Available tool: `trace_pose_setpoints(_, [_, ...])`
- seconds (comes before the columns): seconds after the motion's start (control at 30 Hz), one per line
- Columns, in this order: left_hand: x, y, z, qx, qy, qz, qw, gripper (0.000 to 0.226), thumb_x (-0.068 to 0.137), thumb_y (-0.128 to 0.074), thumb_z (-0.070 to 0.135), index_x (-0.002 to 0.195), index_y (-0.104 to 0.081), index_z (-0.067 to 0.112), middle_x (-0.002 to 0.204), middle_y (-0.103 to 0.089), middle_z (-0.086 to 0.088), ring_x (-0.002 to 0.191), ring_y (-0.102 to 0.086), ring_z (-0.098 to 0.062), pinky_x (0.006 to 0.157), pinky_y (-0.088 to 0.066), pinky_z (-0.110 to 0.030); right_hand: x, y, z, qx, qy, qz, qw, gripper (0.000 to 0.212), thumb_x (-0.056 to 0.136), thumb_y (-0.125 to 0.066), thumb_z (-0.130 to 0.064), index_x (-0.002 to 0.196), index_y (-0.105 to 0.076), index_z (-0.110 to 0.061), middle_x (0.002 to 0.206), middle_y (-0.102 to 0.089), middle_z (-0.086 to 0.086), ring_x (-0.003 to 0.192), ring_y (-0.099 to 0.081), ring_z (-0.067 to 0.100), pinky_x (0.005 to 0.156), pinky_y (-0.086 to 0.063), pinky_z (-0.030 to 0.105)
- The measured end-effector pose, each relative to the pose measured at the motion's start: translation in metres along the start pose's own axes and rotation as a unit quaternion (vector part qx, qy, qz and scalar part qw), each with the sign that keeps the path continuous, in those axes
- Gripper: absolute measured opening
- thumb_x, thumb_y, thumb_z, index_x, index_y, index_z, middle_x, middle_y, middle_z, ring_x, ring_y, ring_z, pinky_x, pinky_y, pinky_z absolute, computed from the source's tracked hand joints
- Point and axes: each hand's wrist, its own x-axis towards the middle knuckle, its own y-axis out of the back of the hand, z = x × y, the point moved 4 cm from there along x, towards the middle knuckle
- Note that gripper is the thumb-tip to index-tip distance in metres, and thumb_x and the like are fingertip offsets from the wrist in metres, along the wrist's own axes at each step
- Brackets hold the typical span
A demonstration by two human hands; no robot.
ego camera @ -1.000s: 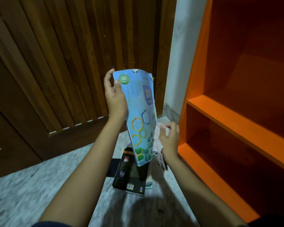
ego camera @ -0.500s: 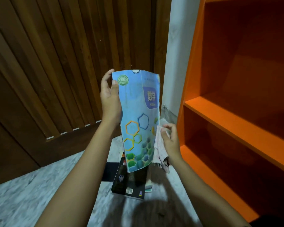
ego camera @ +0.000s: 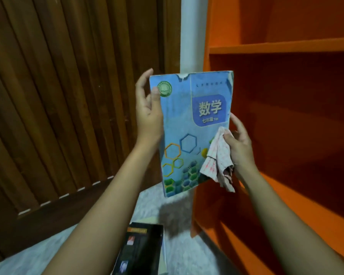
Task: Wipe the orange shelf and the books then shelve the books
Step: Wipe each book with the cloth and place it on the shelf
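Observation:
I hold a blue book with hexagon patterns upright in front of me, its cover facing me. My left hand grips its left edge, thumb on the cover. My right hand holds a pale, red-flecked cloth against the book's lower right corner, fingers behind the right edge. The orange shelf stands open on the right, its boards bare. A black book lies on the floor below, on top of other books.
A dark wooden slatted door fills the left side. A white wall strip separates it from the shelf. The floor is pale mottled stone.
The book has turned from edge-on to face me fully and has risen toward the shelf. My view has swung right and up. The cloth has come round onto the cover's lower right.

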Motion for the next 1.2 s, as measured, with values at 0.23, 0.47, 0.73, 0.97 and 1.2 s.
trace_pose_setpoints(0.23, [-0.006,-0.054,-0.057,0.048,0.056,-0.045,0.996,0.037,0.102,-0.033,0.019,0.137,-0.029,0.03,0.121,-0.059,-0.015,0.101,-0.064,-0.02,0.079,-0.054,-0.037,0.039,0.056,0.012,-0.057,0.011,0.125,0.99,0.042,0.095,-0.045,-0.002,0.121,-0.049,-0.035,0.128,-0.059,0.01,0.117,-0.057,0.024,0.103,-0.043,0.047])
trace_pose_setpoints(0.47, [0.002,-0.08,-0.085,0.059,0.053,-0.082,0.993,0.046,0.102,-0.031,0.021,0.132,-0.021,0.054,0.132,-0.051,0.012,0.12,-0.056,-0.017,0.094,-0.049,-0.052,0.07,0.066,0.037,-0.043,0.03,0.165,0.985,0.039,0.094,-0.047,-0.005,0.132,-0.049,-0.015,0.126,-0.058,0.01,0.11,-0.058,0.021,0.096,-0.047,0.034])
trace_pose_setpoints(0.73, [0.009,-0.096,-0.111,0.154,0.01,-0.146,0.977,0.062,0.097,-0.036,0.031,0.13,0.001,0.069,0.157,-0.017,-0.002,0.141,-0.028,-0.02,0.111,-0.033,-0.051,0.112,0.078,0.053,-0.054,0.033,0.177,0.982,0.049,0.086,-0.047,-0.011,0.136,-0.044,-0.011,0.135,-0.048,0.025,0.116,-0.052,0.027,0.101,-0.041,0.039])
trace_pose_setpoints(0.97, [0.014,-0.1,-0.12,0.212,-0.01,-0.15,0.966,0.068,0.098,-0.038,0.022,0.138,0.008,0.055,0.156,-0.02,-0.007,0.139,-0.032,-0.02,0.109,-0.037,-0.048,0.124,0.076,0.06,-0.109,0.017,0.145,0.983,0.044,0.097,-0.04,-0.005,0.14,-0.039,-0.015,0.142,-0.045,0.01,0.127,-0.046,0.019,0.108,-0.037,0.041])
trace_pose_setpoints(1.2, [0.005,-0.108,-0.116,0.256,-0.009,-0.095,0.962,0.061,0.099,-0.039,0.004,0.148,-0.004,0.012,0.141,-0.021,0.002,0.115,-0.03,0.008,0.075,-0.02,0.015,0.119,0.085,0.068,-0.161,-0.029,0.21,0.964,0.034,0.094,-0.051,-0.008,0.127,-0.051,-0.007,0.124,-0.057,0.011,0.113,-0.055,0.023,0.086,-0.048,0.02])
